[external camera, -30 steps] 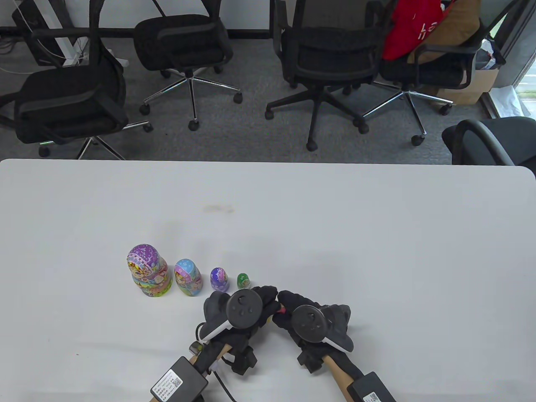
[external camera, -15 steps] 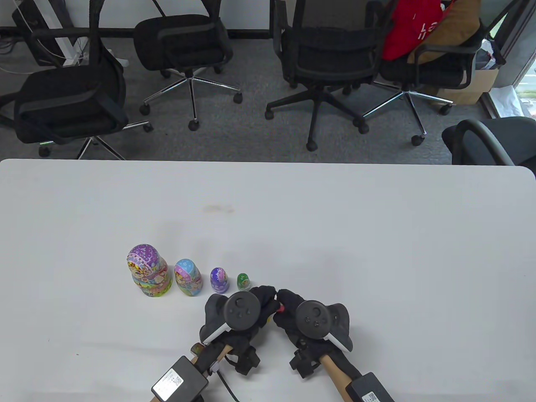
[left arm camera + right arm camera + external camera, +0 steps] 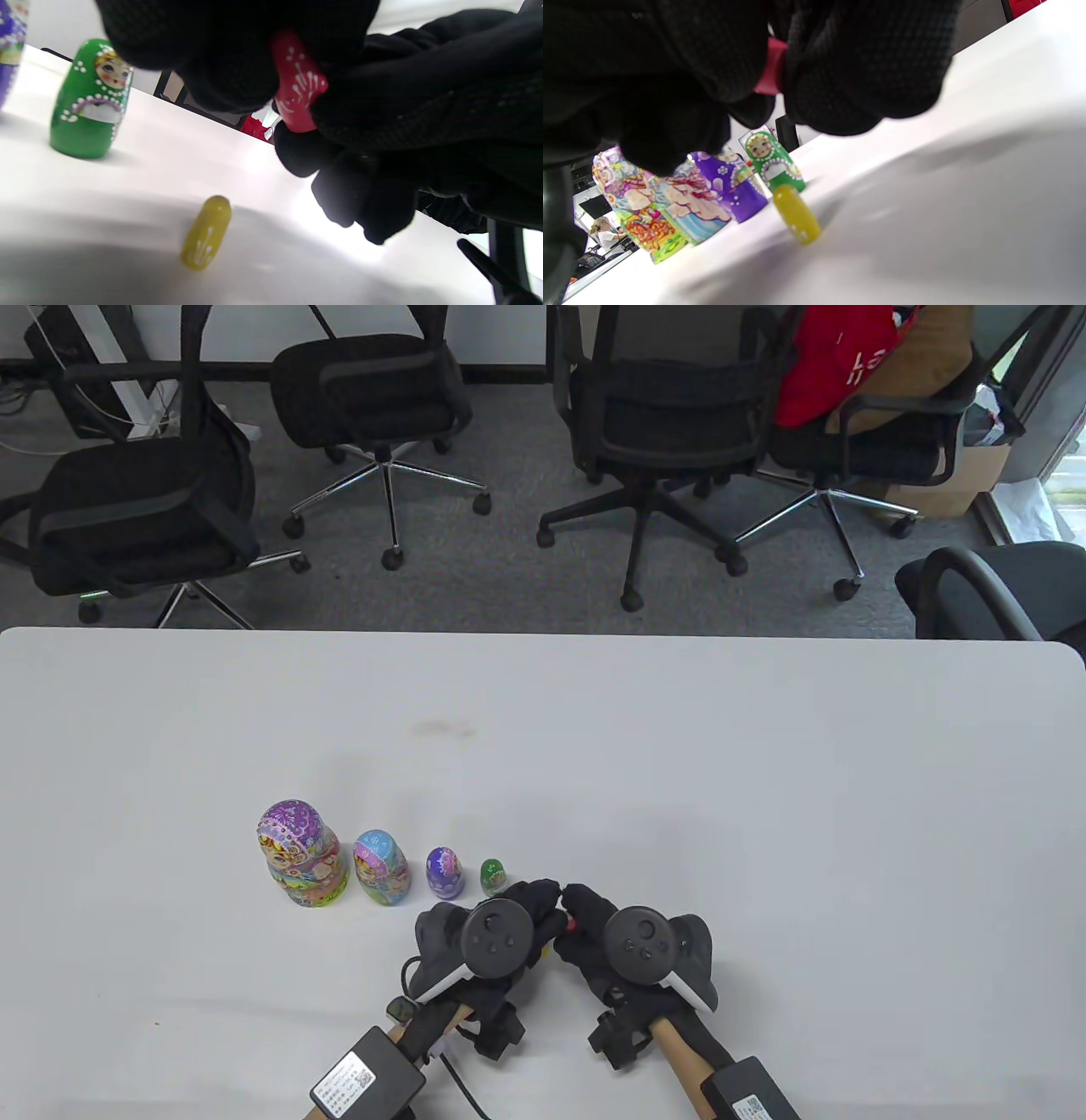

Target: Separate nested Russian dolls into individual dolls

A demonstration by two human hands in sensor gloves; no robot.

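Four dolls stand in a row: a large purple one (image 3: 299,855), a blue-pink one (image 3: 380,867), a small purple one (image 3: 445,873) and a green one (image 3: 493,876). My left hand (image 3: 543,901) and right hand (image 3: 584,906) meet fingertip to fingertip just right of the green doll. Both pinch a tiny red doll (image 3: 573,924) above the table; it also shows in the left wrist view (image 3: 297,91) and the right wrist view (image 3: 771,67). A tiny yellow doll (image 3: 207,232) lies on its side on the table under the hands, near the green doll (image 3: 774,163).
The white table (image 3: 679,780) stretches wide to the right and far side of the hands. Black office chairs (image 3: 670,415) stand beyond the far edge. Cables and sensor boxes (image 3: 365,1077) trail from my wrists at the near edge.
Both hands have stayed together on the red doll and crept slightly farther from me, toward the green doll. The four standing dolls have not moved.
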